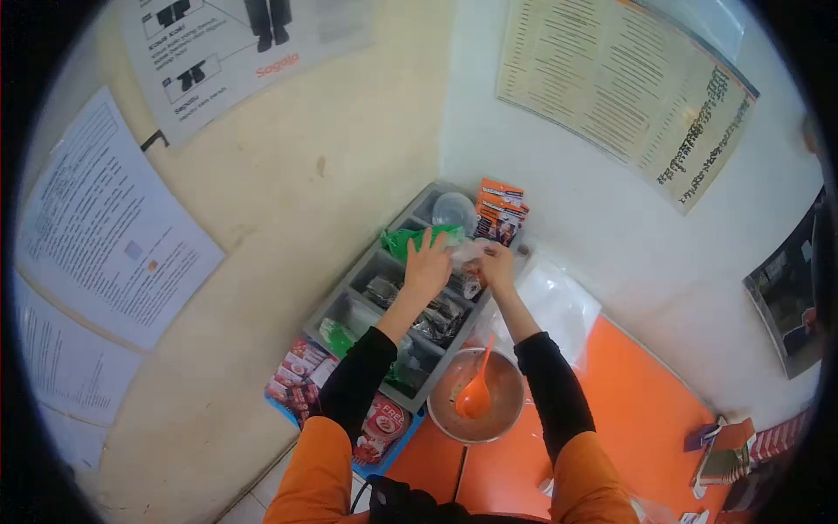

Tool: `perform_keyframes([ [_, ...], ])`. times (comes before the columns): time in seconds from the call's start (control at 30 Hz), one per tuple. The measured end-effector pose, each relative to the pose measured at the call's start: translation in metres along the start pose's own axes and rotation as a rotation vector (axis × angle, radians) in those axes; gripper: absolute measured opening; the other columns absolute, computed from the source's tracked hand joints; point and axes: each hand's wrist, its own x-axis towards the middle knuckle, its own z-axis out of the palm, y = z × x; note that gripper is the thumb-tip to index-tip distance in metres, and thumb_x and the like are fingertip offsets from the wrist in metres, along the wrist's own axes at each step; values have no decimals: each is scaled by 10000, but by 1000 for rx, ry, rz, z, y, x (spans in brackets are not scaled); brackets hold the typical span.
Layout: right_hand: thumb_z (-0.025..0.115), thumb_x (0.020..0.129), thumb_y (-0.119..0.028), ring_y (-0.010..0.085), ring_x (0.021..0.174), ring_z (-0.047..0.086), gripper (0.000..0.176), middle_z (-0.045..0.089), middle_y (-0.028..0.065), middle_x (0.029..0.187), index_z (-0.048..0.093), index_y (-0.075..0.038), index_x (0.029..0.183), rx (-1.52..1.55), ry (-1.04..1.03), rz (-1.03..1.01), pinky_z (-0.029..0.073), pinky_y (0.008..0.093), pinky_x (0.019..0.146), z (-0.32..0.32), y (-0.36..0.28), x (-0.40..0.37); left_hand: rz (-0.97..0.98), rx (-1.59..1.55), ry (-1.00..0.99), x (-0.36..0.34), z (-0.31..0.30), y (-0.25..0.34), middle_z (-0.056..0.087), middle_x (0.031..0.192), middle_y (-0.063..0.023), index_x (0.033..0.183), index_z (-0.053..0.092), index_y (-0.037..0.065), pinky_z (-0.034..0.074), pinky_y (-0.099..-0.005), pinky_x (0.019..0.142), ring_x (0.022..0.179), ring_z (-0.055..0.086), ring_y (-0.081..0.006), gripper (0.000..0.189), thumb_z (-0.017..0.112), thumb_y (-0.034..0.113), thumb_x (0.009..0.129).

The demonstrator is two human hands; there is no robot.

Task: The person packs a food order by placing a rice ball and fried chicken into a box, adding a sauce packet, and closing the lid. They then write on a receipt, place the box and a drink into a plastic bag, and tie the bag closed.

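A clear, thin plastic bag (465, 252) is held up between the two hands, over the upper part of a long grey plastic tray (403, 400) with compartments. The right hand (498, 265) pinches the bag's right side between thumb and fingertips. The left hand (427, 265) has its fingers spread at the bag's other side, beside a crumpled green plastic bag (397, 242); I cannot tell whether its thumb closes on the clear plastic. The handling looks partway through: the clear bag is in hand but not set down, and whether its mouth is open cannot be made out. A round translucent plastic container (454, 210) sits in the tray's top compartment, near orange-and-black printed packets (499, 212), while dark packets in clear wrapping (436, 319) lie lower down. Just beside the tray, a round steel bowl (509, 399) holds an orange plastic ladle (474, 400), neither touched by a hand. A loose stack of clear plastic sheeting (559, 301) lies to the right, at the end of the orange table (628, 384)
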Motion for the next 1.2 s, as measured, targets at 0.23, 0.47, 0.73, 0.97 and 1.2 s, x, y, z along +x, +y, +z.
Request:
perform_keyframes([
  [0.23, 585, 785, -167, 97, 680, 573, 120, 601, 1, 757, 631, -56, 784, 212, -133, 394, 458, 252, 533, -58, -57, -21, 47, 20, 37, -4, 12, -5, 489, 1109, -108, 958, 604, 92, 362, -519, 848, 1089, 428, -307, 239, 573, 183, 739],
  [0.47, 652, 726, -457, 83, 658, 486, 364, 525, -31, 699, 593, -100, 769, 84, -153, 506, 419, 263, 564, -65, -52, -15, 388, -347, -35, 23, 27, -1, 587, 908, -89, 867, 595, 61, 403, -424, 779, 889, 537, -255, 179, 557, 175, 734],
  [0.73, 625, 728, -530, 81, 669, 450, 419, 455, -42, 647, 553, -117, 734, 340, 53, 566, 406, 289, 607, -85, -55, -7, 291, 67, -248, 30, 52, -34, 619, 695, -103, 679, 647, 72, 401, -434, 800, 801, 581, -266, 299, 511, 317, 781],
  [0.97, 560, 815, -439, 70, 551, 407, 297, 422, -52, 640, 500, -169, 923, 1038, -84, 326, 369, 248, 545, -164, -89, -1, 60, 6, -210, 38, 96, -53, 608, 734, -112, 728, 620, 69, 461, -409, 642, 703, 579, -313, 134, 544, 180, 721],
  [1.2, 597, 713, -198, 320, 765, 603, 188, 617, 168, 794, 621, -57, 836, -553, -471, -247, 477, 422, 664, -88, -19, -39, 197, -152, 16, 45, 56, -32, 592, 808, -120, 802, 594, 90, 449, -403, 694, 798, 563, -309, 134, 568, 91, 671],
])
